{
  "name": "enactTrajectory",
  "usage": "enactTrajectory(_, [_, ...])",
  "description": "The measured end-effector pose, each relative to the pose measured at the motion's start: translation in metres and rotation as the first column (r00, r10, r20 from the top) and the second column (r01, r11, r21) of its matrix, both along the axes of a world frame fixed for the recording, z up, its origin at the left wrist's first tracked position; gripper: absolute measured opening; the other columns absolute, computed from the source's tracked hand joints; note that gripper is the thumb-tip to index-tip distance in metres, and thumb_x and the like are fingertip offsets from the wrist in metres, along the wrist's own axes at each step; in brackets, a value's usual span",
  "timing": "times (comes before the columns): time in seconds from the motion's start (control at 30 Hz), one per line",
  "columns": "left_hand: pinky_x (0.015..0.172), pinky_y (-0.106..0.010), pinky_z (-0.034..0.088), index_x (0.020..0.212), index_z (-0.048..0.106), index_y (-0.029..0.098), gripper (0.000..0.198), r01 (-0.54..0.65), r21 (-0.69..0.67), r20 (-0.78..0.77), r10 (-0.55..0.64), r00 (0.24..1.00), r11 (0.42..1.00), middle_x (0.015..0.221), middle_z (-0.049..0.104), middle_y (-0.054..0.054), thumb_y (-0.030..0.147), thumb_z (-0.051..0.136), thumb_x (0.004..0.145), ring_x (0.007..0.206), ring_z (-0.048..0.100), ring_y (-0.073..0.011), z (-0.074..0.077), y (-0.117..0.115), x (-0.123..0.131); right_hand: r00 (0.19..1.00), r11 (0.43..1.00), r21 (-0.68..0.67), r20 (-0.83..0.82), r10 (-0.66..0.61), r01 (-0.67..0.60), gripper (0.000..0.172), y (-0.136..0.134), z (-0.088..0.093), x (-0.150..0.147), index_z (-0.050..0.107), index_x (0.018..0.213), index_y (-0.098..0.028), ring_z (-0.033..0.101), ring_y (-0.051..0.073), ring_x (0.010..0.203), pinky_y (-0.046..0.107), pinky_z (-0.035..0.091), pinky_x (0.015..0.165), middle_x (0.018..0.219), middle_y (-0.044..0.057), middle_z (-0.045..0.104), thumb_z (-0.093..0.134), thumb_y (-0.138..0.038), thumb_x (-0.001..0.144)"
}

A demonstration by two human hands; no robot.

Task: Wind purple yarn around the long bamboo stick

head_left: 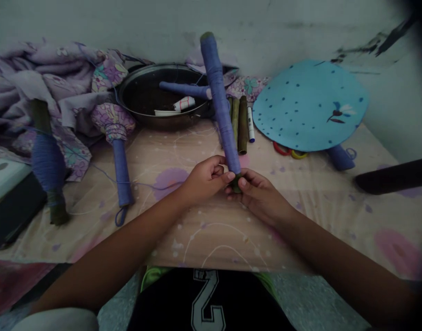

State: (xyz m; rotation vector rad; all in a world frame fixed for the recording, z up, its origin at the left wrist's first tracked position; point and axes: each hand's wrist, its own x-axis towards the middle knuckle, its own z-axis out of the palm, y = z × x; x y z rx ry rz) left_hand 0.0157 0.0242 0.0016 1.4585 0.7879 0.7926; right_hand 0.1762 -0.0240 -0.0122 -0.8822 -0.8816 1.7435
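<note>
Blue-wrapped stick [220,105], lower end pinched between fingers [218,171]

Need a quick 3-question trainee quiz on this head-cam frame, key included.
1. True or false: the left hand and the right hand both hold the thread-wrapped stick near its lower end.
2. What lies just left of the white marker? A) a bare bamboo stick B) a red ring C) a floral cloth
3. Fill in the blank: from the wearer's view, the blue round sheet lies to the ___ of the steel pan.

Key: 1 true; 2 A; 3 right.
</note>
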Motion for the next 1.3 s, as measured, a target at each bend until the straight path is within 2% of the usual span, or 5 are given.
enactTrajectory(0.2, [0.044, -0.017, 0.029, 0.094, 0.05, 0.013, 0.03, 0.104, -0.043, -0.003, -0.104, 0.995, 0.994, 0.056, 0.044, 0.007, 0.035, 0.059, 0.076, 0.045, 0.038, -0.0036, 0.0005, 0.0035, -0.0031, 1.0, 1.0, -0.003, -0.001, 0.011, -0.011, 0.021, -0.0002, -0.0024, -0.001, 0.062, 0.095, -0.021, 0.06, 0.012, 0.077, 0.028, 0.052, 0.07, 0.089, 0.002, 0.062, 0.065, -0.034, 0.079])
enactTrajectory(0.5, [0.044, -0.016, 0.028, 0.094, 0.05, 0.012, 0.026, 0.114, 0.004, -0.024, -0.114, 0.993, 0.993, 0.057, 0.041, 0.007, 0.03, 0.056, 0.076, 0.048, 0.037, -0.0047, -0.0016, 0.0048, -0.0041, 1.0, 1.0, -0.013, -0.015, 0.019, -0.02, 0.021, 0.0003, -0.0021, -0.0004, 0.062, 0.093, -0.02, 0.062, 0.012, 0.074, 0.027, 0.051, 0.068, 0.087, 0.002, 0.063, 0.067, -0.034, 0.078])
enactTrajectory(0.83, [0.045, -0.017, 0.03, 0.094, 0.05, 0.012, 0.028, 0.048, 0.022, -0.089, -0.045, 0.995, 0.999, 0.059, 0.043, 0.005, 0.032, 0.054, 0.076, 0.05, 0.04, -0.0061, -0.0016, 0.0019, -0.0021, 0.999, 0.996, -0.083, -0.036, -0.014, 0.011, 0.027, 0.0005, 0.006, 0.0005, 0.058, 0.091, -0.019, 0.062, 0.012, 0.068, 0.028, 0.051, 0.064, 0.083, 0.001, 0.063, 0.072, -0.031, 0.072])
enactTrajectory(1.1, [0.042, -0.016, 0.024, 0.09, 0.052, 0.011, 0.029, 0.013, 0.023, -0.047, -0.012, 0.999, 1.0, 0.054, 0.035, 0.008, 0.035, 0.06, 0.075, 0.045, 0.03, -0.0035, -0.0023, 0.0028, -0.0031, 0.999, 0.997, -0.068, -0.027, -0.04, 0.038, 0.021, 0.0024, 0.0047, 0.0012, 0.062, 0.086, -0.019, 0.054, 0.011, 0.069, 0.026, 0.049, 0.06, 0.079, 0.0, 0.056, 0.07, -0.034, 0.074])
enactTrajectory(1.3, [0.048, -0.018, 0.041, 0.094, 0.049, 0.012, 0.037, 0.113, -0.095, 0.124, -0.101, 0.987, 0.989, 0.057, 0.048, 0.006, 0.04, 0.063, 0.074, 0.048, 0.05, -0.0065, 0.0018, 0.0008, -0.0007, 1.0, 0.999, -0.04, -0.028, 0.013, -0.014, 0.021, 0.0031, 0.0001, 0.0018, 0.064, 0.086, -0.02, 0.054, 0.011, 0.07, 0.025, 0.045, 0.062, 0.079, 0.001, 0.058, 0.067, -0.039, 0.077])
